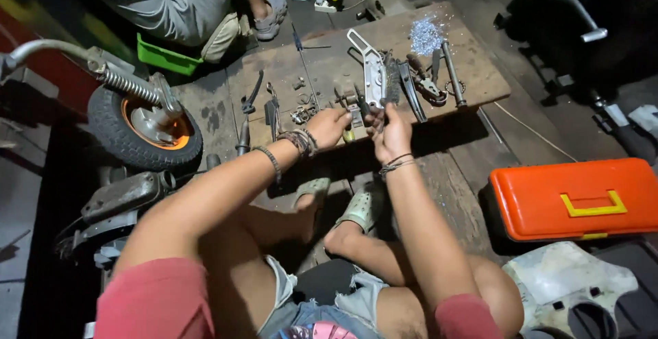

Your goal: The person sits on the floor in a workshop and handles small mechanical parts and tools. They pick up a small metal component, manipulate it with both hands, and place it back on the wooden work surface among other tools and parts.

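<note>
I sit on the floor facing a low wooden board strewn with metal parts and tools. My left hand is closed around a small tool with a yellow tip at the board's near edge. My right hand grips a small dark part held upright, just below a wire brush and a silver metal bracket. The two hands almost touch. Both wrists wear thread bands. What the right fingers pinch is too small to name.
A small wheel with an orange hub and spring shock lies at left. An orange toolbox sits at right, a white plastic cover below it. Another person sits beyond the board beside a green tray. Shiny metal shavings lie far right.
</note>
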